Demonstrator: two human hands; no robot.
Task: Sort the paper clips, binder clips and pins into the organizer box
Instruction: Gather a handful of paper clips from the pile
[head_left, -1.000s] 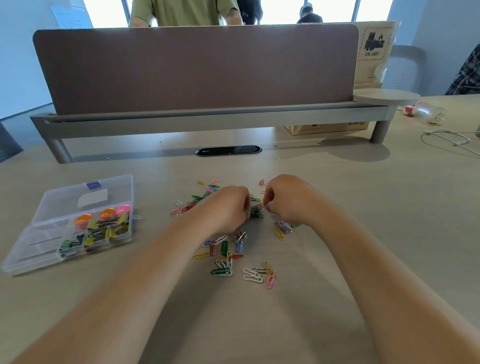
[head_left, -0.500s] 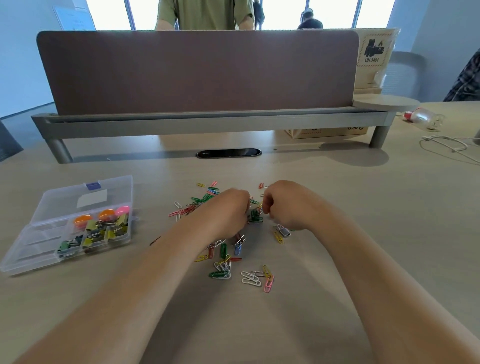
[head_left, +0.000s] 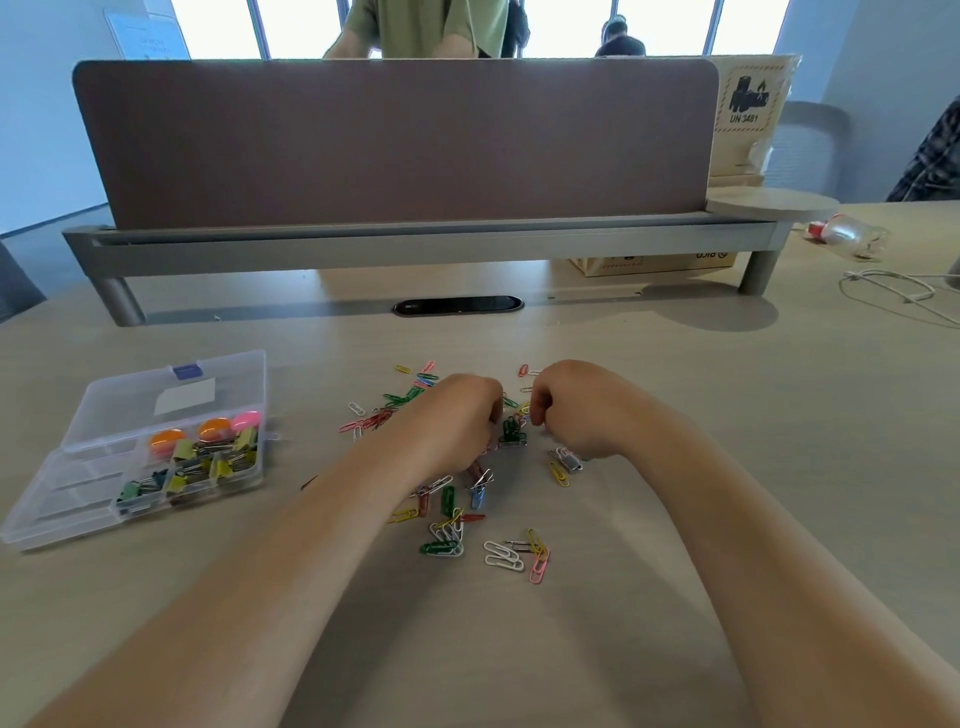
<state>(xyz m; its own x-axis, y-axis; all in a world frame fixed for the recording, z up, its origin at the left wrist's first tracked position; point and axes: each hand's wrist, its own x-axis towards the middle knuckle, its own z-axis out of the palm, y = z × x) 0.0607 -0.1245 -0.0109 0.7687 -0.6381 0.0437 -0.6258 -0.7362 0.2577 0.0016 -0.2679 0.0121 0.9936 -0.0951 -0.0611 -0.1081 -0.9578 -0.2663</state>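
Note:
Colourful paper clips (head_left: 447, 540) lie scattered in the middle of the desk. My left hand (head_left: 457, 415) and my right hand (head_left: 576, 410) sit side by side on the pile, knuckles up, fingers curled down onto clips. What each hand grips is hidden under it. A green binder clip (head_left: 511, 434) lies between the two hands, a grey one (head_left: 569, 460) below my right hand and a blue one (head_left: 478, 493) below my left. The clear organizer box (head_left: 52, 525) stands open at the left, holding orange and pink round pins (head_left: 166, 441) and yellow-green binder clips (head_left: 208, 467).
A brown divider screen (head_left: 395, 140) on a grey rail closes off the back of the desk, with a black cable slot (head_left: 457, 305) in front of it. A plastic bottle (head_left: 841, 236) and a white cable (head_left: 893, 283) lie at the far right. A person stands behind the screen.
Both hands stay curled on the same spot of the pile. Only the view has shifted slightly.

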